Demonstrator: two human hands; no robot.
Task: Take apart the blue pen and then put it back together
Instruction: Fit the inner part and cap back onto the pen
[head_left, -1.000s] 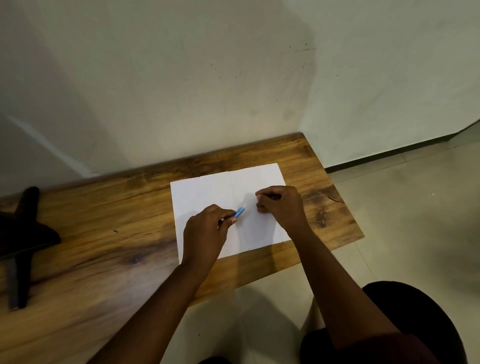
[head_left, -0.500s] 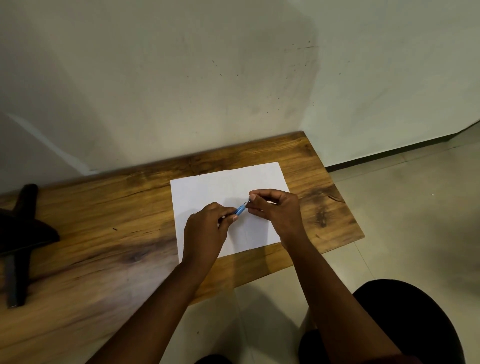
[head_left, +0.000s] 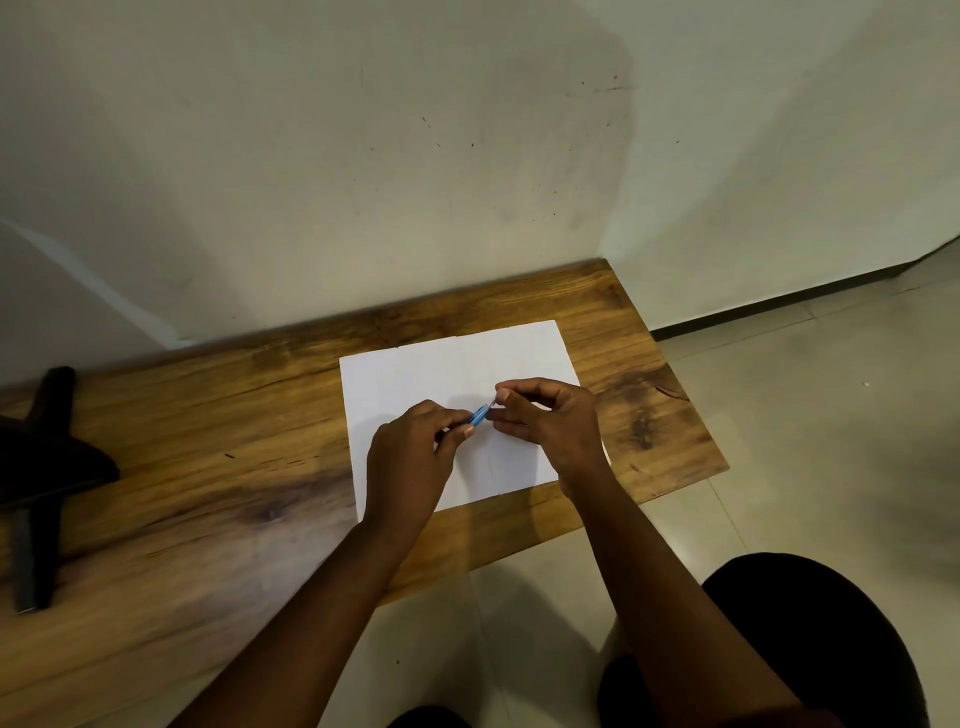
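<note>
The blue pen (head_left: 480, 414) is held above a white sheet of paper (head_left: 415, 369), and only a short blue stretch shows between my two hands. My left hand (head_left: 410, 457) grips the barrel, which its fingers mostly hide. My right hand (head_left: 545, 415) pinches the pen's upper-right tip between thumb and forefinger. What that hand holds beyond the tip is hidden.
The paper lies on a wooden table (head_left: 208, 467) set against a pale wall. A dark stand-like object (head_left: 41, 467) sits at the table's left end. The table's right edge (head_left: 691, 415) borders a tiled floor, and my dark-clad knee (head_left: 810, 649) is at the lower right.
My right hand lifted off the paper and came left to the pen's tip, which it now pinches. My left hand kept hold of the barrel and stayed nearly still.
</note>
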